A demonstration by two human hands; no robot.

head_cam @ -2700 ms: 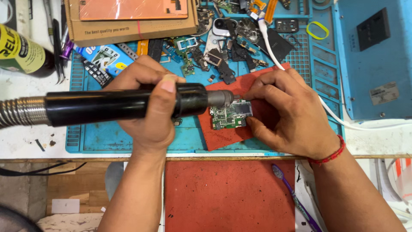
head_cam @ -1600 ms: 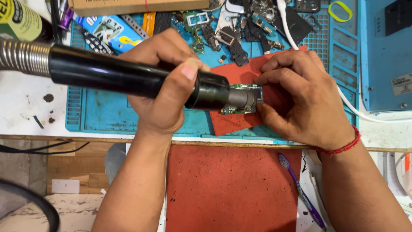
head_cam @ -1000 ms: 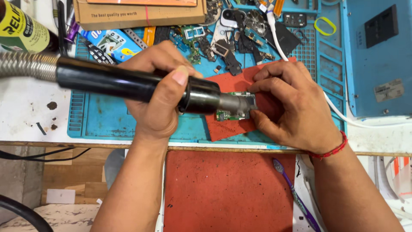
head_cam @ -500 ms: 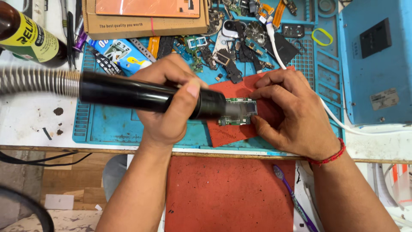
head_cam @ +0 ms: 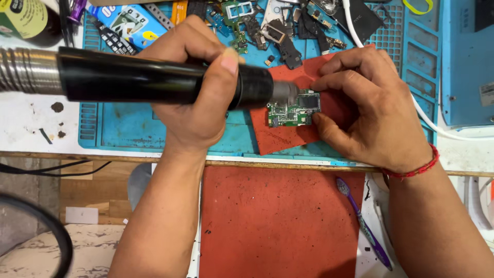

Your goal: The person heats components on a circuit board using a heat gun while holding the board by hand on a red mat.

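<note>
Green circuit board (head_cam: 293, 109) lay pinched by right hand (head_cam: 378, 110) at three o'clock; left hand (head_cam: 198, 95) clenched black hot-air wand (head_cam: 154, 82), heating apparently underway.

Both forearms bare, no sleeves or gloves. Red braided thread bracelet (head_cam: 411, 167) on right wrist, 4 o'clock.

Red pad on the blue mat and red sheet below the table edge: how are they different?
The red pad is small and tilted; the red sheet is much bigger and lies straight. The pad lies on the blue mat and carries a green circuit board, held by the right hand; the sheet is bare, with dark specks. The pad's edges look ragged; the sheet's look straight. Both are flat and red.
</note>
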